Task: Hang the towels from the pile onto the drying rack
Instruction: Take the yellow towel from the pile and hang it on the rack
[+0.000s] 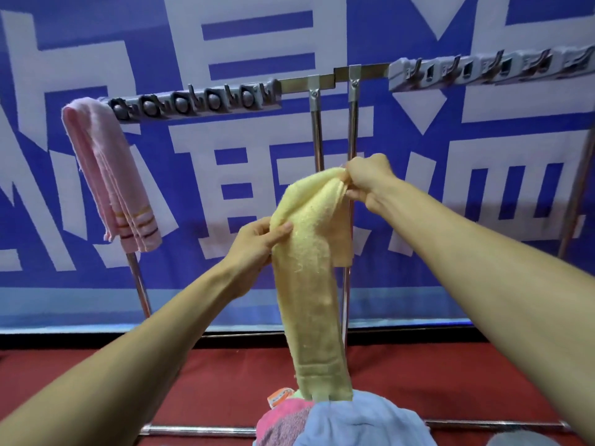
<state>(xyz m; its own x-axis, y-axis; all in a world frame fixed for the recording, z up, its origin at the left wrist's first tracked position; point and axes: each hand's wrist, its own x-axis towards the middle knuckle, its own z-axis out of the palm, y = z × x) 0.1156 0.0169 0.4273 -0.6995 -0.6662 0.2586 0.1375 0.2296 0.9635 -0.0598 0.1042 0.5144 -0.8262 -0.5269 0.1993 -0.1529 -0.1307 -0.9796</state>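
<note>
A long yellow towel [310, 284] hangs folded between my hands in front of the drying rack [317, 83]. My right hand [367, 180] pinches its top fold, below the rack's top bar near the two centre poles. My left hand [257, 239] grips the towel's left edge lower down. A pink towel [106, 175] with striped ends is draped over the far left end of the rack's left arm. The pile of towels [335, 420], blue and pink among them, lies at the bottom centre below the yellow towel's lower end.
The rack's grey slotted arms [199, 103] reach left and right from two steel poles [352, 130]; a slanted leg [138, 281] and a base bar [199, 430] sit low. A blue and white banner [225, 43] stands behind. Red floor [96, 365] lies underneath.
</note>
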